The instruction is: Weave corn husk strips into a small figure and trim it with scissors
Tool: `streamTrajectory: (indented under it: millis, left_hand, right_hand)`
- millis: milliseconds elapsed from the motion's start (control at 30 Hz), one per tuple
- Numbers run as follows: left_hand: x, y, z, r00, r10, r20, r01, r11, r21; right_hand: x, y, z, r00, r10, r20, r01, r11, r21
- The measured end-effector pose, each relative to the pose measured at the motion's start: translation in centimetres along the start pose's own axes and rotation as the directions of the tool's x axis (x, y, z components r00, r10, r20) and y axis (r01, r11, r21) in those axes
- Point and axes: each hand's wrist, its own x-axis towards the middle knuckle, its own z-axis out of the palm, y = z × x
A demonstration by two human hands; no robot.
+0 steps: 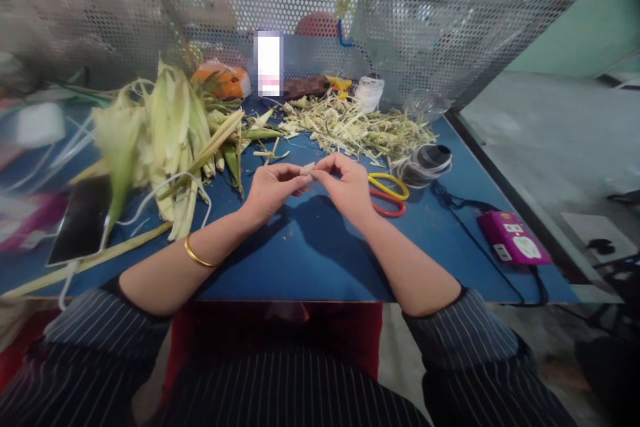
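Over the blue table (pixel 300 260), my left hand (pixel 273 188) and my right hand (pixel 346 185) meet at the fingertips. Both pinch a small pale strip of corn husk (pixel 307 169) between them, fingers closed on it. A gold bangle (pixel 196 255) circles my left wrist. A heap of green and pale corn husks (pixel 165 127) lies to the left of my hands. Shredded husk scraps (pixel 360 127) are piled behind them.
Scissors with yellow and red handles (pixel 387 193) lie just right of my right hand. A spool of wire (pixel 427 163), a pink power strip (pixel 513 240) with a black cable, and a phone (pixel 83 220) with a white cable rest on the table. A perforated metal screen (pixel 400 27) stands behind.
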Motion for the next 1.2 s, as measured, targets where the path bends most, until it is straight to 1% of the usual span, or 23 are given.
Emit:
streamTrajectory:
  millis: [133,267,333,433,533,600,733,867,1100,1133,1200]
  left_hand:
    - [0.1,-0.1,0.0,0.999,-0.037,-0.018,0.037,0.999,0.003]
    - [0.5,-0.2,-0.3,0.990,-0.129,-0.050,0.124,0.988,-0.091]
    - [0.6,-0.2,-0.3,0.985,-0.164,-0.048,0.157,0.980,-0.122]
    - [0.5,-0.2,-0.3,0.983,-0.178,-0.041,0.169,0.973,-0.157]
    - [0.3,-0.1,-0.1,0.985,-0.160,-0.063,0.146,0.972,-0.184]
    - [0.2,-0.1,0.0,0.988,-0.138,-0.068,0.123,0.975,-0.184]
    - [0.1,-0.2,0.1,0.994,-0.078,-0.070,0.066,0.986,-0.156]
    - [-0.1,-0.4,0.1,0.998,0.012,-0.064,-0.017,0.997,-0.081]
    - [-0.2,-0.5,0.2,0.996,0.080,-0.048,-0.077,0.995,0.058]
    - [-0.2,-0.4,0.2,0.996,0.078,-0.051,-0.074,0.995,0.065]
    - [-0.1,-0.3,0.2,0.997,0.048,-0.062,-0.045,0.998,0.049]
  right_hand:
    - [0.0,0.4,0.1,0.998,-0.063,0.021,0.063,0.998,0.008]
    - [-0.1,0.6,0.2,0.988,-0.144,0.060,0.140,0.988,0.062]
    - [-0.1,0.7,0.2,0.984,-0.164,0.062,0.161,0.986,0.050]
    - [-0.1,0.9,0.2,0.982,-0.184,0.045,0.184,0.983,-0.011]
    - [-0.2,1.0,0.3,0.979,-0.197,0.050,0.199,0.979,-0.038]
    - [-0.3,0.8,0.3,0.982,-0.182,0.048,0.184,0.982,-0.041]
    - [-0.4,0.2,0.4,0.996,-0.093,0.017,0.093,0.995,-0.029]
    - [-0.4,-0.2,0.4,1.000,-0.019,-0.010,0.019,1.000,-0.009]
    - [-0.4,0.3,0.5,1.000,0.027,-0.006,-0.027,0.998,0.050]
    - [-0.4,0.4,0.5,1.000,0.024,-0.001,-0.024,0.998,0.055]
    - [-0.4,0.6,0.5,1.000,-0.024,0.004,0.024,0.999,0.043]
